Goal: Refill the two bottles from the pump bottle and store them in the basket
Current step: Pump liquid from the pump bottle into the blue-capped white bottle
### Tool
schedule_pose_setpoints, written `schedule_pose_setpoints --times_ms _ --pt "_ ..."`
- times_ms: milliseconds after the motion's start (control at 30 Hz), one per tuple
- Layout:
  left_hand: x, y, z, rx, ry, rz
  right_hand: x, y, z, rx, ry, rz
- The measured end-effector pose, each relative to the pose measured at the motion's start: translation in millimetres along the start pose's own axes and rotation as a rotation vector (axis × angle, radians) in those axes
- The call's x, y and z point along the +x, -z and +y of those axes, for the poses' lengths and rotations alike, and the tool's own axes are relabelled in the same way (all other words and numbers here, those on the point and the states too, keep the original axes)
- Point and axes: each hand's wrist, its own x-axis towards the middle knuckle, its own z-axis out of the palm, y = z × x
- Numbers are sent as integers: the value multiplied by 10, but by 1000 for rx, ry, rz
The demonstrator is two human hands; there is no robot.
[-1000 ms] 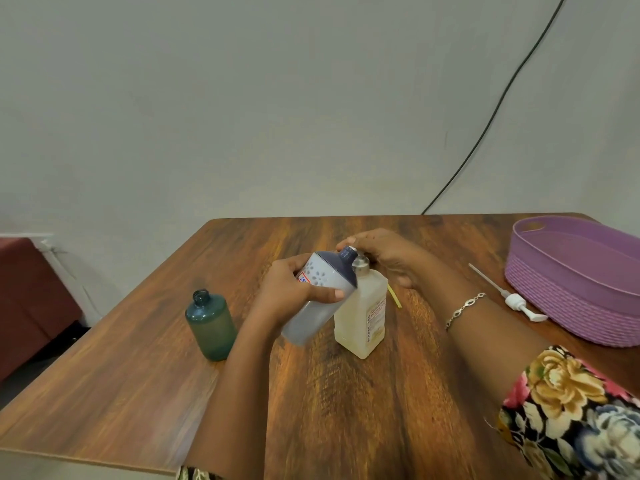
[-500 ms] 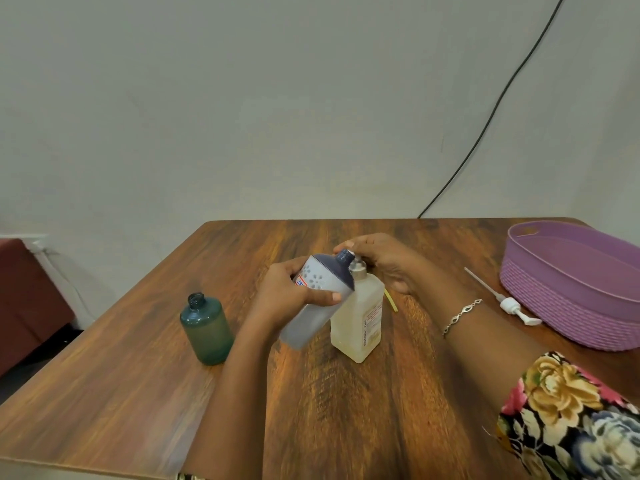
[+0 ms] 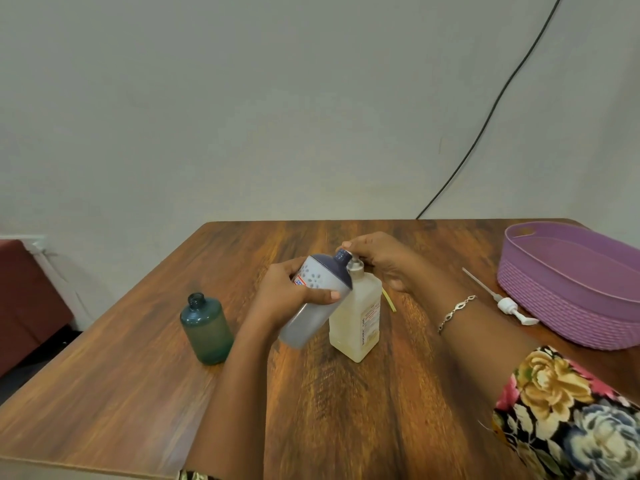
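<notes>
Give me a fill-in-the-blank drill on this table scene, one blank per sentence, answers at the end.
1. The left hand holds the grey bottle ____ rather than upright.
2. The uncapped bottle standing apart from both hands is ____ in colour.
3. The white pump head lies on the table beside the ____ basket.
4. The bracelet is on the ____ wrist.
Missing words: tilted; green; purple; right.

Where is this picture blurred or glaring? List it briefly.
Head view: light soft and even, no glare; the grey bottle in the left hand is motion-smeared at its base; the green bottle is sharper; the floral sleeve is soft.
</notes>
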Motion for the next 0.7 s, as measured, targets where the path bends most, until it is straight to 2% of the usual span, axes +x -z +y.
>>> schedule_pose_setpoints --times_ms 233,367,700 --pt "6 -3 40 12 -17 23 1 39 -64 90 39 50" --pt "-6 -9 -8 37 -6 -1 4 14 -36 75 50 -3" --pt "-6 -3 51 50 -16 21 -5 32 -88 54 81 24"
